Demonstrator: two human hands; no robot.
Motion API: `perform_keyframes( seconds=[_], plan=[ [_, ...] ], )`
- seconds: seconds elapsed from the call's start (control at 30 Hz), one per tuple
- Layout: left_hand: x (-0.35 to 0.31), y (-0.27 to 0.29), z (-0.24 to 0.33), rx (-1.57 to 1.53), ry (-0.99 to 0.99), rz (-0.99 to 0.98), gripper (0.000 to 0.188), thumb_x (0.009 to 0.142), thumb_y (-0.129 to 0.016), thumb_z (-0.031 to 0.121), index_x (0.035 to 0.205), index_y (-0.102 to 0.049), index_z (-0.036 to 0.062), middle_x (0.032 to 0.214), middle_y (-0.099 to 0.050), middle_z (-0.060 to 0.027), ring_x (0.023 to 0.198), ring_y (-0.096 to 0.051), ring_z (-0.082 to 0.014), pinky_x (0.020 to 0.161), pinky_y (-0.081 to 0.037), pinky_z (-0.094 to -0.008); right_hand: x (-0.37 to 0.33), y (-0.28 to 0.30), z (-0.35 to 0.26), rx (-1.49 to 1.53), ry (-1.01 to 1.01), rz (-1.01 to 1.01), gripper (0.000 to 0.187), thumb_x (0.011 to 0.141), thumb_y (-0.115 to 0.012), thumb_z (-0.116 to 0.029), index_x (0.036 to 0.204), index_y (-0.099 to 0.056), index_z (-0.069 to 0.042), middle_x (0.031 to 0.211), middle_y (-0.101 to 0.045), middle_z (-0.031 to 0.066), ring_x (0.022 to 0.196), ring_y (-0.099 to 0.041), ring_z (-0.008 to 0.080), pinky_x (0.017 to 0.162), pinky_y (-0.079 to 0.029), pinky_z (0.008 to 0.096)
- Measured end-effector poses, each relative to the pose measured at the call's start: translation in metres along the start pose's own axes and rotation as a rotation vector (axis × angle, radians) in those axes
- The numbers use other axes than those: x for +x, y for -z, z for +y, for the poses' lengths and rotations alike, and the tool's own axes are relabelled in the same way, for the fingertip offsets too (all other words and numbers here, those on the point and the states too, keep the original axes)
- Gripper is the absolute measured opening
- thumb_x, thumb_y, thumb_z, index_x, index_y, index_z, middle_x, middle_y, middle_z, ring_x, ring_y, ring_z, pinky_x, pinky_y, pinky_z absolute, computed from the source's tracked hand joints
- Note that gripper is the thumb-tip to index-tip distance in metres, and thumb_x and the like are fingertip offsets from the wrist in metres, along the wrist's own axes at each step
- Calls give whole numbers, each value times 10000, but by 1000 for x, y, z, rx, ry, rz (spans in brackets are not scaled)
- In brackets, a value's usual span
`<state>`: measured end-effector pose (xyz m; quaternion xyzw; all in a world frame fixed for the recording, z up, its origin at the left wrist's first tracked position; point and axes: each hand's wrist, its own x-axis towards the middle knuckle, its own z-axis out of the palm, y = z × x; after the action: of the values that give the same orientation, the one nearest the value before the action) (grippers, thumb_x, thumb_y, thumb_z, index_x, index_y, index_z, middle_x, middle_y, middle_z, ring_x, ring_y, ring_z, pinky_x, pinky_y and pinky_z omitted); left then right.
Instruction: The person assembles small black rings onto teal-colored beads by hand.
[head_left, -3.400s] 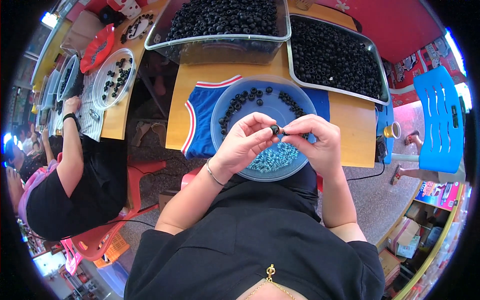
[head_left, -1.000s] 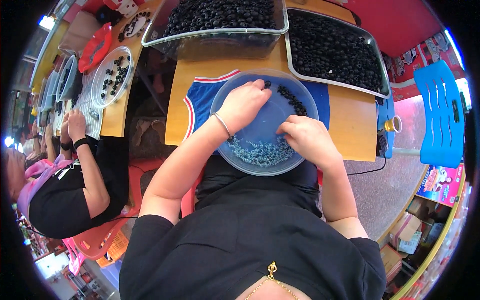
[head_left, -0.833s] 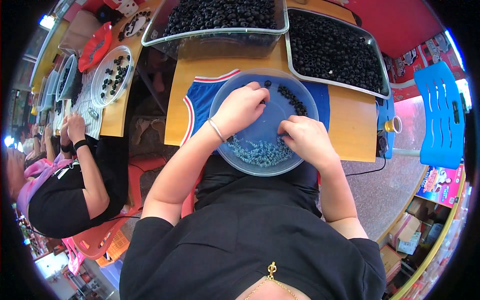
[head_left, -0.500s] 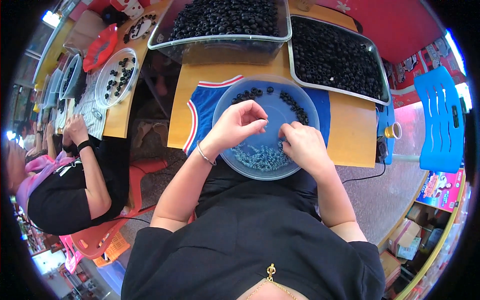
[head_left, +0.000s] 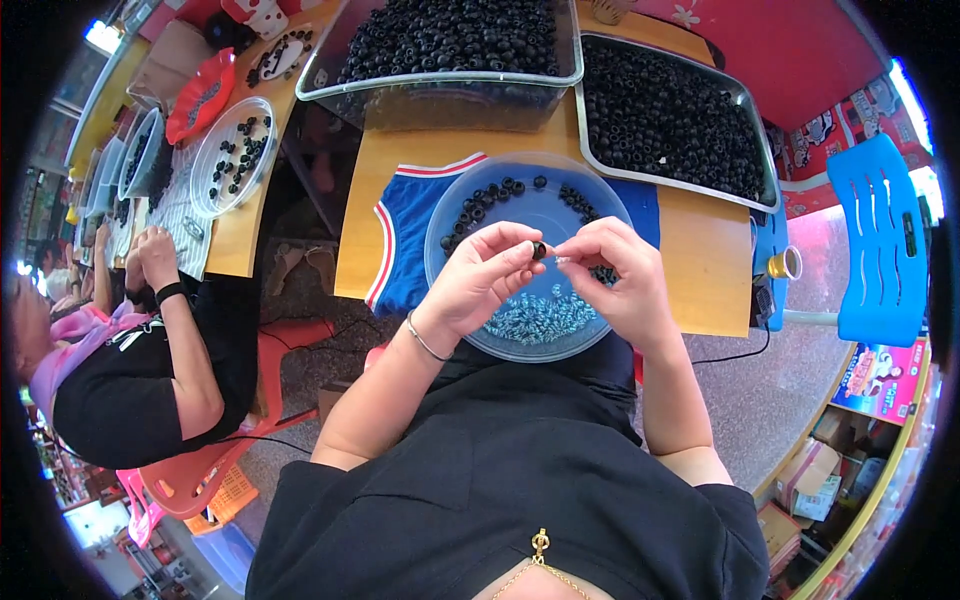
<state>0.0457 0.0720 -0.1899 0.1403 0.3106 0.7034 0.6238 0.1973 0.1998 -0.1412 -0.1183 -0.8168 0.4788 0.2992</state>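
Observation:
Over a round translucent plastic bowl (head_left: 548, 212), my left hand (head_left: 482, 278) pinches a black, hollow, bead-like piece (head_left: 540, 250) between thumb and fingertips. Close beside it, my right hand (head_left: 622, 272) is closed in a pinch on a small, shiny, pale piece (head_left: 562, 260), too small to name. The two sets of fingertips almost meet. In the near part of the bowl lies a heap of small pale-blue shiny pieces (head_left: 538, 320). More black pieces (head_left: 492, 194) line the bowl's far left side, and others sit at its right, partly hidden behind my right hand.
Beyond the bowl stand a clear bin (head_left: 440, 95) and a metal tray (head_left: 690, 185), both full of black pieces. Blue cloth (head_left: 405, 225) lies under the bowl on the wooden table (head_left: 700, 290). A co-worker (head_left: 120, 390) sits left; a blue chair (head_left: 880, 240) stands right.
Both hands have come together over the bowl, my right hand rising from near the pale-blue heap. The black piece now shows at my left fingertips and a small pale piece at my right.

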Motion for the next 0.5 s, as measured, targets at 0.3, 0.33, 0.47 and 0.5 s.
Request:
perform_keyframes(
  seconds=[0.3,0.33,0.47,0.5],
  plan=[
    [-1,-12,-6,40,-29,-36,170,898,-633,47,1063,-607,14,1016,-648,-65,940,-635,-148,853,-519,-271,-2,1,-7,-48,-45,-17,305,732,-685,55,1019,-645,-42,803,-628,63,689,-626,134,638,-524,258],
    [0,-10,-7,39,-28,-36,170,898,-633,47,1063,-607,14,1016,-648,-65,940,-635,-148,853,-519,-271,-2,1,-7,-52,-50,-36,310,732,-691,49,1026,-642,-39,793,-629,63,678,-623,133,638,-524,258],
    [1,-3,-9,93,-33,-75,177,913,-609,54,1087,-598,21,1047,-647,-78,940,-632,-143,843,-522,-269,-1,1,-4,-36,-83,-61,270,742,-698,32,1001,-651,-31,786,-633,68,674,-624,134,621,-516,263],
    [2,-2,-8,37,-16,-80,175,915,-615,66,1082,-607,14,1041,-654,-84,929,-633,-139,834,-520,-256,0,4,-1,-82,-64,-15,238,754,-691,29,982,-658,-30,793,-636,75,675,-625,141,609,-510,266]
  ],
)
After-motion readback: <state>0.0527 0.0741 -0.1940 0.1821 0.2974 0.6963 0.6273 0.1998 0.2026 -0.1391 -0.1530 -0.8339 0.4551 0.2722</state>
